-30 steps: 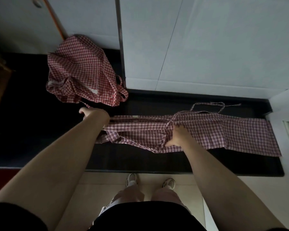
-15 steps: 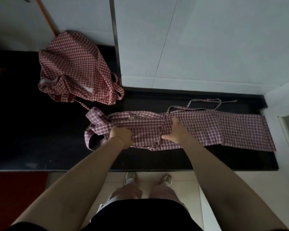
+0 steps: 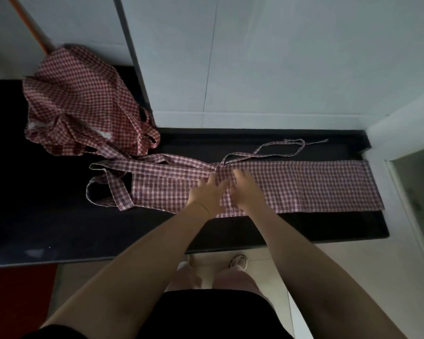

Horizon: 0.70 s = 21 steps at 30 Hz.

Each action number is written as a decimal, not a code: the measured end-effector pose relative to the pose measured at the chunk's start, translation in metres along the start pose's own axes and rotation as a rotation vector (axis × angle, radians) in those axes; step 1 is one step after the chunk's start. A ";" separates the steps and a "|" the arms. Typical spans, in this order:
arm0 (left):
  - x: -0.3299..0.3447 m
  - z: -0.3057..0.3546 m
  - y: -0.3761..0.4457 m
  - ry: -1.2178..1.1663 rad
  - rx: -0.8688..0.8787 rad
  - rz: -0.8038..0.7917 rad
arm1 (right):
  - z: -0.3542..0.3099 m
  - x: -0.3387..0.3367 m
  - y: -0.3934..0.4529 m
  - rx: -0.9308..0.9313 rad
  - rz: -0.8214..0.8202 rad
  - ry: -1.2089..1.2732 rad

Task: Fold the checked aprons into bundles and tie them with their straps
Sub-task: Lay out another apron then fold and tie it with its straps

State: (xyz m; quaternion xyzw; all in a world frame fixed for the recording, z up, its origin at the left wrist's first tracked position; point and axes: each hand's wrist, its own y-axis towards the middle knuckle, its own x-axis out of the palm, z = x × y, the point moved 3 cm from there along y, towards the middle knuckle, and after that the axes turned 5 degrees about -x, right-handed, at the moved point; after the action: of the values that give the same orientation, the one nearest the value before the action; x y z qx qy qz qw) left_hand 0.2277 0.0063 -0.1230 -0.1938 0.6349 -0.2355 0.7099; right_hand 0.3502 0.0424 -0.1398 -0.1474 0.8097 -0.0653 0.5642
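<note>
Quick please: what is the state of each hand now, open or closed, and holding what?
Left hand: open, fingers flat on the folded apron.
Right hand: open, also flat on it.

Domestic interior, likely a home kitchen or utility corner. Polished black stone table (image 3: 59,216) against pale tiled wall (image 3: 279,69); beige floor tiles (image 3: 340,265) near; red mat (image 3: 18,302) near left.

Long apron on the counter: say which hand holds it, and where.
Neither grips it. The left hand and right hand lie flat on the long apron, at its middle.
</note>
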 end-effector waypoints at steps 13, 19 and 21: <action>0.008 -0.047 0.010 -0.503 -0.364 0.165 | 0.089 -0.037 0.011 0.408 -0.312 -0.224; 0.004 -0.104 -0.010 -0.677 -0.684 0.484 | -0.014 -0.021 0.024 -0.167 0.069 -0.229; 0.006 -0.132 -0.015 -0.676 -0.818 0.524 | -0.042 -0.008 0.025 -0.282 0.055 -0.160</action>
State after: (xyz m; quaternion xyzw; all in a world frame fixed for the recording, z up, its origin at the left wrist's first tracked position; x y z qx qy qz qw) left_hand 0.0956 -0.0062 -0.1347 -0.3527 0.4396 0.2864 0.7748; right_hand 0.3093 0.0662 -0.1242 -0.2077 0.7672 0.0764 0.6020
